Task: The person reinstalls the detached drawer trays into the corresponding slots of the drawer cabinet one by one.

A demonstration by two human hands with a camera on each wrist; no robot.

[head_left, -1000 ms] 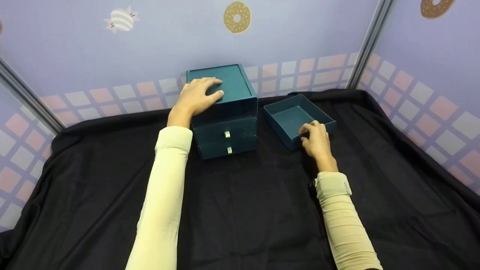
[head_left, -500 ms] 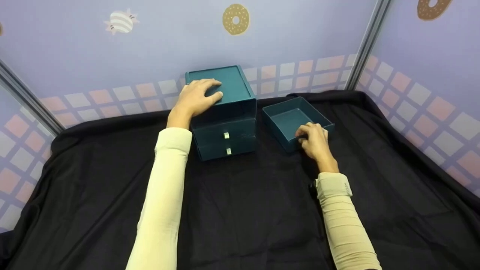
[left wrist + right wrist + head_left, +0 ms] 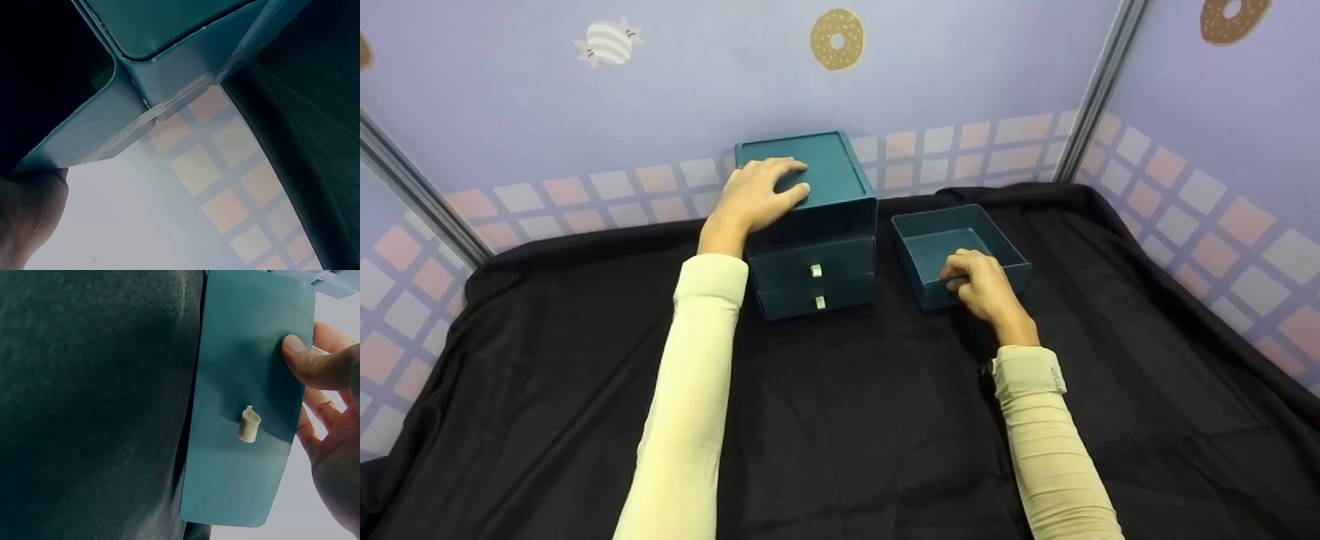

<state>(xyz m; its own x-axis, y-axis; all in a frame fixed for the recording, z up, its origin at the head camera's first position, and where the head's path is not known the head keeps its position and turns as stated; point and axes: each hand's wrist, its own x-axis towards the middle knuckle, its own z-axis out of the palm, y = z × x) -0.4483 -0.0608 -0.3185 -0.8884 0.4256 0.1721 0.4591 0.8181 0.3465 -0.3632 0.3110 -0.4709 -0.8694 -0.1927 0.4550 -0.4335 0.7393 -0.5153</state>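
A dark teal drawer cabinet (image 3: 829,165) stands against the back wall, its top slot (image 3: 844,219) an open dark gap. Below that slot sit two shut drawers with small pale knobs (image 3: 816,271). My left hand (image 3: 754,196) rests on the left part of the cabinet's top, fingers loosely spread. Right of the cabinet is a loose teal drawer (image 3: 919,274), upright, with nothing inside. My right hand (image 3: 986,283) pinches its front wall, thumb on the outer face and fingers over the rim. In the right wrist view, a pale knob (image 3: 249,426) sticks out of the drawer front (image 3: 225,478).
A black cloth (image 3: 825,420) covers the table and bunches up along the walls. Lilac wall panels (image 3: 720,90) with printed sweets and checks close in the back and sides. Metal posts (image 3: 1099,90) mark the corners.
My right hand has turned the loose drawer clockwise, so its front faces more toward me. That hand has shifted slightly left. The left hand stays on the cabinet top.
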